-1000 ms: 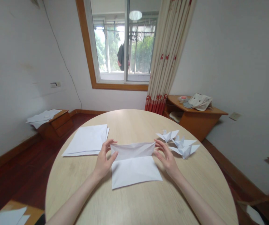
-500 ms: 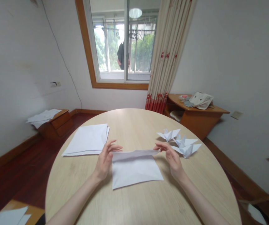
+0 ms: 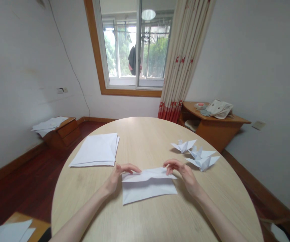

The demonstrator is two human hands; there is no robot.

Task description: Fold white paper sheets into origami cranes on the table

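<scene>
A white sheet of paper (image 3: 148, 193) lies on the table in front of me, its far part folded over toward me as a raised flap. My left hand (image 3: 119, 174) grips the flap's left end, with the fingers reaching along the top of the fold. At the other end, my right hand (image 3: 181, 173) holds the fold between curled fingers and thumb. The thumbs are partly hidden. Just beyond my right hand stand several folded paper cranes (image 3: 202, 161). A stack of white paper (image 3: 96, 149) rests beyond my left hand.
The round wooden table (image 3: 145, 223) fills the foreground. A corner cabinet (image 3: 215, 131) with a cloth bag (image 3: 219, 109) stands at the back right. More paper lies on a low drawer unit (image 3: 66, 131) at left. Behind are a window and a patterned curtain (image 3: 179, 64).
Both hands have brought the paper's far edge down toward me, so the flap covers more of the sheet. My fingers have shifted inward along the fold. The view has turned slightly left.
</scene>
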